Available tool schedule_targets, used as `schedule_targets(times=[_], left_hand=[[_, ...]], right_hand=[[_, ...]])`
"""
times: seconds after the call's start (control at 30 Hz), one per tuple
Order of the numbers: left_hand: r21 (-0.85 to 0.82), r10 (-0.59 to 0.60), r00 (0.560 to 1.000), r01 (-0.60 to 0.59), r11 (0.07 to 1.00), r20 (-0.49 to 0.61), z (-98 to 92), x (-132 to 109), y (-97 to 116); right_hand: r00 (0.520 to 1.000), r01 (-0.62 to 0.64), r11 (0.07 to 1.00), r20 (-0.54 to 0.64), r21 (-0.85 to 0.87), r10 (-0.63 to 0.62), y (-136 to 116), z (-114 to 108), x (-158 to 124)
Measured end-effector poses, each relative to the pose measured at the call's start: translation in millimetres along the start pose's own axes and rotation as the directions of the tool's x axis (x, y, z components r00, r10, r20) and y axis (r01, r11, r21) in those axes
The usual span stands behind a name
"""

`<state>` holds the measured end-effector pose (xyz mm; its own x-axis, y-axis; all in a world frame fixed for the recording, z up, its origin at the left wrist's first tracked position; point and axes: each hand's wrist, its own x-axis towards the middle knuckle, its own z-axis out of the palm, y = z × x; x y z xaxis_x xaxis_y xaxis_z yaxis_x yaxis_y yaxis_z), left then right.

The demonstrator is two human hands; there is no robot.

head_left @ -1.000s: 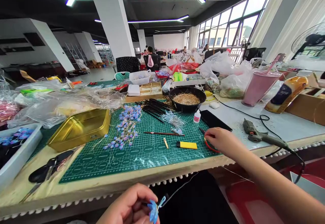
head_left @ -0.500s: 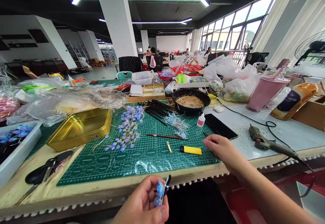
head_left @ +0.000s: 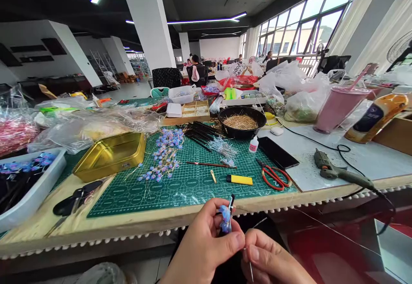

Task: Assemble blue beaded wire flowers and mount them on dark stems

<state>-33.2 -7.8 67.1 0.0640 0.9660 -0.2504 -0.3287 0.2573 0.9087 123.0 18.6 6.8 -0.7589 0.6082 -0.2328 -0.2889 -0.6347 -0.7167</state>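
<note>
My left hand [head_left: 212,241] is closed around a small blue flower ornament [head_left: 224,218], which has a dark stick end poking up beside it. Close against it, my right hand [head_left: 270,256] has its fingertips pinched together over a thin silvery pin-like piece [head_left: 251,271]. Whether that piece belongs to the ornament I cannot tell. A fine pale thread [head_left: 336,234] trails off to the right of my hands. Beyond them on the green cutting mat [head_left: 180,198] lie red-handled scissors [head_left: 273,177], a yellow lighter [head_left: 240,180] and a gold clip [head_left: 213,175].
Blue flower sprigs [head_left: 162,155] spread beside a gold tin [head_left: 109,157]. Black sticks [head_left: 199,133], a small glue bottle [head_left: 253,144], a phone [head_left: 278,153] and a black bowl [head_left: 222,125] stand farther back. A glue gun [head_left: 337,172] with its cord lies right. Other people sit in the background.
My right hand has come back from the mat's right side to meet my left hand. The scissors now show where it was. My left hand has shifted up and right with the ornament.
</note>
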Motion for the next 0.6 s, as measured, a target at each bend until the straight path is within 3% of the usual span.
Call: schedule_targets(times=[0.07,0.1,0.13,0.17,0.2,0.23,0.27,0.3,0.33,0.4,0.5,0.6], left_hand=[[0.085,-0.001,1.0,0.0,0.996,0.02,0.8,-2.5,2.2],[0.139,-0.006,0.999,0.001,0.99,0.035,0.5,-3.0,3.9],[0.199,-0.012,0.999,0.003,0.98,0.044,0.2,-3.1,5.8],[0.26,-0.025,0.999,0.011,0.965,0.048,-0.1,-3.0,7.8],[0.319,-0.042,0.998,0.026,0.947,0.044,-0.1,-2.8,9.7],[0.375,-0.059,0.998,0.042,0.926,0.036,0.3,-2.7,11.3],[0.429,-0.071,0.997,0.055,0.902,0.021,1.1,-2.6,12.3],[0.482,-0.073,0.997,0.064,0.874,-0.001,2.1,-2.8,12.8],[0.539,-0.063,0.998,0.065,0.84,-0.023,3.2,-3.0,12.5],[0.649,-0.017,0.999,0.044,0.759,-0.048,4.9,-3.6,10.5],[0.748,0.025,0.999,0.011,0.663,-0.037,4.9,-5.1,6.8],[0.813,0.039,0.999,-0.033,0.581,0.013,1.9,-8.2,5.9]], right_hand=[[1.0,-0.001,0.987,-0.027,-0.16,-0.003,-2.5,-3.6,-6.0],[0.995,0.04,0.947,-0.073,-0.318,-0.067,-5.9,-5.0,-10.7],[0.972,0.113,0.841,-0.116,-0.529,-0.203,-10.9,-5.9,-16.3],[0.911,0.189,0.628,-0.104,-0.755,-0.399,-16.9,-6.4,-22.4],[0.805,0.228,0.315,-0.004,-0.921,-0.594,-23.6,-6.2,-28.2],[0.679,0.216,-0.012,0.16,-0.976,-0.716,-30.2,-5.4,-33.2],[0.574,0.187,-0.272,0.329,-0.944,-0.749,-36.1,-3.9,-36.8],[0.531,0.159,-0.442,0.454,-0.883,-0.715,-40.8,-1.8,-38.8],[0.539,0.16,-0.535,0.527,-0.83,-0.657,-44.0,0.6,-39.2],[0.628,0.205,-0.544,0.536,-0.813,-0.565,-45.7,5.9,-36.4],[0.759,0.235,-0.388,0.417,-0.891,-0.499,-41.8,12.6,-31.8],[0.812,0.19,-0.262,0.301,-0.946,-0.5,-40.2,17.4,-34.3]])
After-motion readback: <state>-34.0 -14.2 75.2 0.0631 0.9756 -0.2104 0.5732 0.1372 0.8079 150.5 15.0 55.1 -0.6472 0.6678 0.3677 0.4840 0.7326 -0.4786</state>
